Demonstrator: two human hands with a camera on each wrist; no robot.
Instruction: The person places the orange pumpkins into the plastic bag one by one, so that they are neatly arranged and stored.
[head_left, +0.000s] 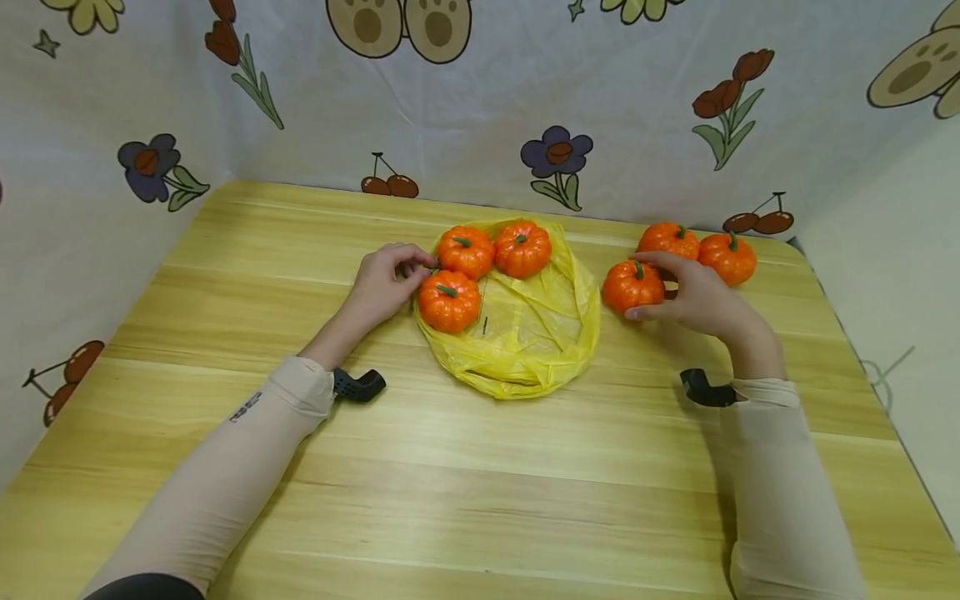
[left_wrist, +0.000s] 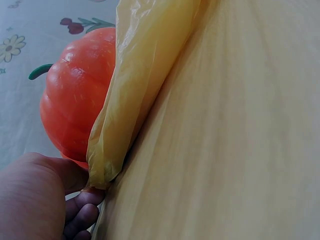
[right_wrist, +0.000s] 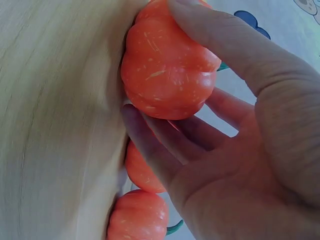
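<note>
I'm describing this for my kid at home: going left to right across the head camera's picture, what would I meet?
Left hand's fingers, yellow bag with three pumpkins, pumpkin at the right hand's fingers, rightmost pumpkin.

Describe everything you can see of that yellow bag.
The bag is yellow, thin, shiny and creased, partly see-through, and looks like plastic film. It lies open in a rough round on the table, its front edge bunched and crumpled. Three pumpkins sit in it, toward the back and left; its front right part is bare. The left hand pinches its left edge.
</note>
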